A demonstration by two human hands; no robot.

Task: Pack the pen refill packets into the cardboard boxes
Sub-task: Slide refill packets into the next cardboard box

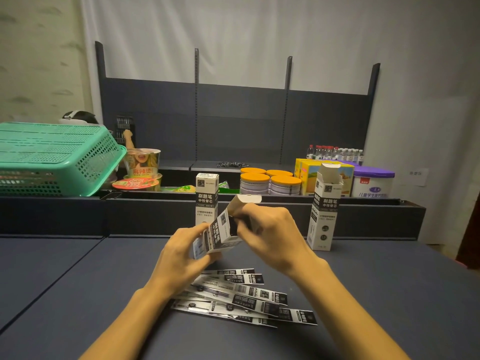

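A white-and-black cardboard box (pixel 219 233) is tilted above the dark table, its top flap open toward the upper right. My left hand (pixel 183 258) grips its lower end. My right hand (pixel 270 235) is closed at its open mouth, on something dark that I cannot make out. Several black-and-white pen refill packets (pixel 244 294) lie fanned on the table under my wrists. A closed box (pixel 207 196) stands upright behind my hands. Another box (pixel 324 209) stands at the right with its lid flap up.
A dark raised ledge (pixel 155 216) crosses behind the boxes. On it are a green plastic basket (pixel 52 157) at the left, noodle cups (pixel 141 165), orange-lidded tins (pixel 270 180), a yellow carton (pixel 309 175), a purple-lidded tub (pixel 371 180) and small water bottles (pixel 335 152).
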